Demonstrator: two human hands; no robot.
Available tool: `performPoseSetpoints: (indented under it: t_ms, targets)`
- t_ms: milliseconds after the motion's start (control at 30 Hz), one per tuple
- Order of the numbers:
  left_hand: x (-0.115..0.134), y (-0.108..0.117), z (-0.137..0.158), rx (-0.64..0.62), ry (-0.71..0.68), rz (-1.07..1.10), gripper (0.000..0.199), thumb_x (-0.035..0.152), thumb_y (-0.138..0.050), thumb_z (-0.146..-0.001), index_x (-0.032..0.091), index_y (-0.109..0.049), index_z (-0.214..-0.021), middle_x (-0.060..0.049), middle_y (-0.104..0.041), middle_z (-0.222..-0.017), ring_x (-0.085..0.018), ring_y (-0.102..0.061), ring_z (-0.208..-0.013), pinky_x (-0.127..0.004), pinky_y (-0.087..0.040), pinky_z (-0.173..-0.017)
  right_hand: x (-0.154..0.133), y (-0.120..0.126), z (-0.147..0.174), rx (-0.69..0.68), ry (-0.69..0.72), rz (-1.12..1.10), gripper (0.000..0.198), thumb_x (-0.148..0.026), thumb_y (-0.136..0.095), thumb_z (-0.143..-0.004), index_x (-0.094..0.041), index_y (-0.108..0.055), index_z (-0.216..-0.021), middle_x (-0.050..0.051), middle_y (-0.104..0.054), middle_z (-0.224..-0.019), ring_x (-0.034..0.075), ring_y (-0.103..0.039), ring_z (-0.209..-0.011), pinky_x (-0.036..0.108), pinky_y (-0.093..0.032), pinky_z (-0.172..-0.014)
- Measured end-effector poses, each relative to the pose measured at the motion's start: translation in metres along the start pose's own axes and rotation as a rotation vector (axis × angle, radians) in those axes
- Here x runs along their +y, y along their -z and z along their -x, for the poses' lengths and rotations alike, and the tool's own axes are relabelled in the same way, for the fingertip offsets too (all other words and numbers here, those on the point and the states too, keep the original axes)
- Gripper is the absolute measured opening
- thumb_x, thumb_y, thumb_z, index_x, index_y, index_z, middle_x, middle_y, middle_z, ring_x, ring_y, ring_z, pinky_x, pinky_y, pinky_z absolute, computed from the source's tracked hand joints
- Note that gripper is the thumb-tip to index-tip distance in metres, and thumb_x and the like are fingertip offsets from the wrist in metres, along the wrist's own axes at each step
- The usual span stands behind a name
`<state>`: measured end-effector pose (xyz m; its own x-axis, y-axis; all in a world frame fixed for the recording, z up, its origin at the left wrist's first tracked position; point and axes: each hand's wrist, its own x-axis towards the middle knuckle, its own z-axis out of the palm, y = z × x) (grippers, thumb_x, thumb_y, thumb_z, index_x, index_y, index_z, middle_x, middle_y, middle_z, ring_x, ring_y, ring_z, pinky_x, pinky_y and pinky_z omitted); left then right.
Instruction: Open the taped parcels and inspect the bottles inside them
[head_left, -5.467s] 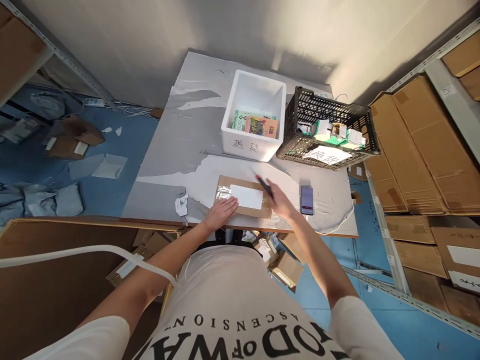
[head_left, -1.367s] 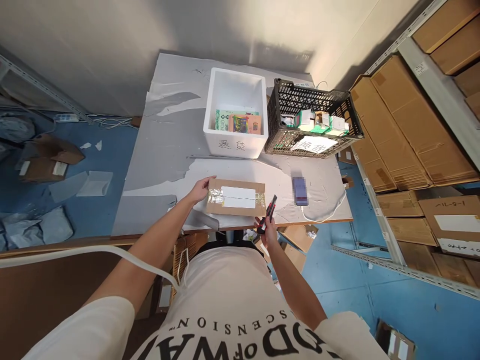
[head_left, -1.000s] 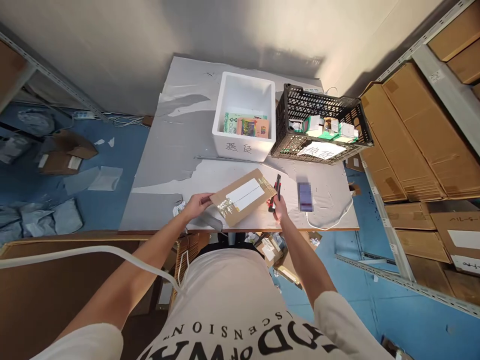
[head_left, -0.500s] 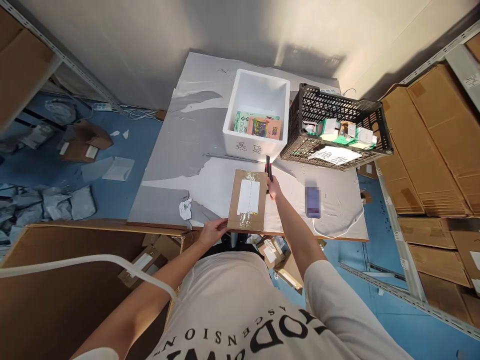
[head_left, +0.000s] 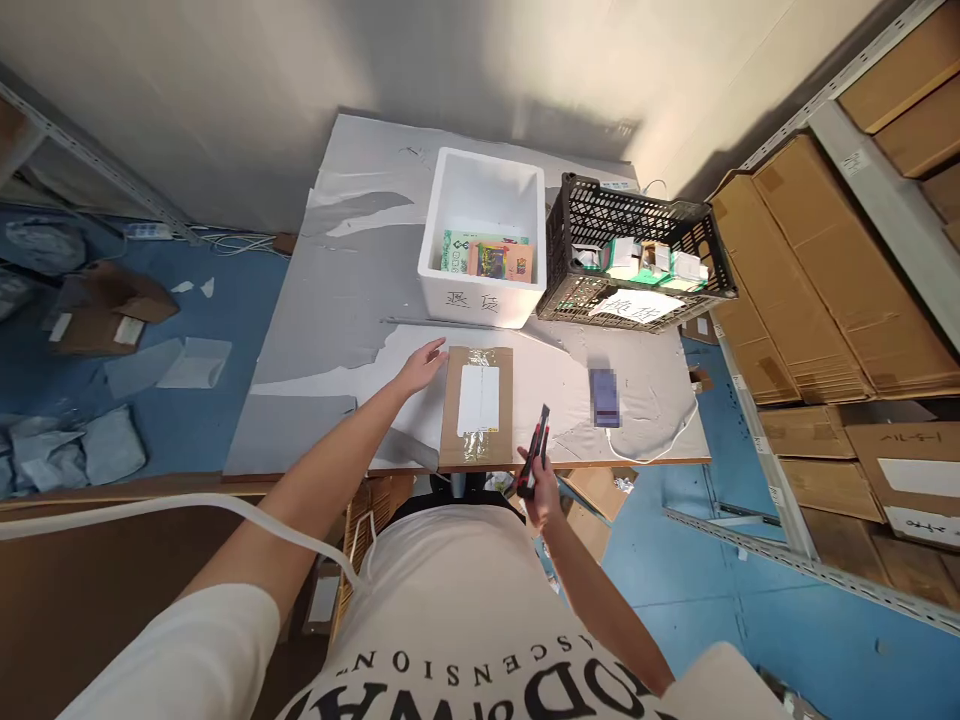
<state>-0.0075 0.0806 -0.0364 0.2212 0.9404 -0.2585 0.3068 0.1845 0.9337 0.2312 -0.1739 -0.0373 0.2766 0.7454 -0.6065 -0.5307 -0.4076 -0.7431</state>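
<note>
A taped cardboard box point(head_left: 454, 420) with a white label lies flat at the table's front edge. My left hand point(head_left: 421, 368) is beside its upper left corner, fingers stretched out and holding nothing; whether a fingertip touches the box I cannot tell. In my right hand point(head_left: 546, 497) is a red and black utility knife point(head_left: 534, 462), pointing up and away from me. That hand is at the table edge, to the right of the box and apart from it.
Behind the box stand a white foam box point(head_left: 480, 300) with colourful packets and a black plastic crate point(head_left: 559, 295) with small cartons. A phone point(head_left: 604, 398) with a white cable lies on the table point(head_left: 300, 310) at right. Shelves with cardboard boxes point(head_left: 817, 270) flank the right side.
My left hand has moved from the box's lower left corner up to its upper left side. My right hand has drawn back toward me with the utility knife, away from the box's right edge.
</note>
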Motion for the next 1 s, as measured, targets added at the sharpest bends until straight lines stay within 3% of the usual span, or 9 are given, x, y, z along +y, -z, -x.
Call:
performPoseSetpoints:
  t_ms: [133, 300, 433, 533, 600, 700, 833, 1000]
  targets:
    - [0.007, -0.015, -0.017, -0.107, 0.050, 0.170, 0.060, 0.051, -0.070, -0.067, 0.014, -0.063, -0.114, -0.013, -0.067, -0.111, -0.024, -0.063, -0.099, -0.037, -0.051, -0.085, 0.027, -0.013, 0.010, 0.010, -0.029, -0.131, 0.057, -0.058, -0.064, -0.075, -0.034, -0.046, -0.123, 0.003, -0.063, -0.115, 0.018, -0.065, -0.085, 0.031, -0.054, -0.059]
    - [0.006, -0.012, -0.009, -0.055, 0.071, 0.288, 0.054, 0.050, -0.076, -0.059, 0.014, -0.066, -0.098, -0.007, -0.069, -0.093, -0.018, -0.062, -0.084, -0.034, -0.052, -0.078, 0.026, -0.020, 0.000, 0.052, 0.053, -0.127, 0.051, -0.059, -0.064, -0.073, -0.030, -0.050, -0.111, 0.004, -0.065, -0.109, 0.019, -0.064, -0.097, 0.033, -0.056, -0.073]
    - [0.006, -0.003, 0.019, 0.077, 0.046, 0.273, 0.054, 0.054, -0.075, -0.060, 0.015, -0.066, -0.097, -0.007, -0.070, -0.092, -0.018, -0.063, -0.085, -0.035, -0.052, -0.082, -0.008, -0.008, -0.026, 0.085, 0.121, -0.076, 0.046, -0.059, -0.067, -0.070, -0.028, -0.051, -0.099, -0.002, -0.064, -0.085, 0.014, -0.065, -0.080, 0.029, -0.055, -0.074]
    - [-0.001, -0.003, 0.056, 0.232, 0.061, 0.177, 0.054, 0.056, -0.071, -0.065, 0.014, -0.066, -0.099, -0.008, -0.070, -0.094, -0.019, -0.064, -0.084, -0.035, -0.053, -0.080, -0.048, -0.006, -0.061, 0.045, 0.125, -0.034, 0.048, -0.059, -0.073, -0.066, -0.026, -0.052, -0.092, -0.006, -0.057, -0.071, 0.009, -0.058, -0.062, 0.022, -0.052, -0.061]
    - [-0.008, -0.007, 0.083, 0.321, 0.095, 0.151, 0.053, 0.056, -0.069, -0.068, 0.014, -0.066, -0.100, -0.009, -0.070, -0.098, -0.019, -0.065, -0.083, -0.034, -0.054, -0.078, -0.074, -0.013, -0.085, -0.018, 0.126, 0.044, 0.050, -0.059, -0.075, -0.063, -0.024, -0.052, -0.089, -0.007, -0.054, -0.067, 0.006, -0.052, -0.055, 0.018, -0.044, -0.050]
    - [-0.018, -0.015, 0.117, 0.416, 0.148, 0.181, 0.053, 0.057, -0.069, -0.068, 0.014, -0.066, -0.099, -0.010, -0.070, -0.101, -0.018, -0.066, -0.079, -0.033, -0.055, -0.074, -0.098, -0.031, -0.115, -0.121, 0.119, 0.134, 0.053, -0.060, -0.076, -0.060, -0.023, -0.053, -0.089, -0.007, -0.053, -0.066, 0.006, -0.048, -0.052, 0.017, -0.039, -0.045]
    - [-0.030, -0.021, 0.141, 0.508, 0.175, 0.223, 0.052, 0.055, -0.070, -0.067, 0.014, -0.066, -0.098, -0.011, -0.070, -0.100, -0.019, -0.066, -0.082, -0.032, -0.056, -0.072, -0.100, -0.053, -0.135, -0.207, 0.145, 0.213, 0.049, -0.059, -0.072, -0.064, -0.023, -0.053, -0.091, -0.007, -0.054, -0.068, 0.007, -0.048, -0.055, 0.017, -0.038, -0.047]
    - [-0.037, -0.019, 0.147, 0.513, 0.175, 0.190, 0.045, 0.050, -0.069, -0.070, 0.015, -0.065, -0.098, -0.011, -0.070, -0.097, -0.020, -0.068, -0.084, -0.034, -0.057, -0.072, -0.088, -0.062, -0.139, -0.229, 0.159, 0.244, 0.046, -0.058, -0.068, -0.068, -0.023, -0.053, -0.094, -0.005, -0.056, -0.074, 0.008, -0.051, -0.060, 0.018, -0.041, -0.050]
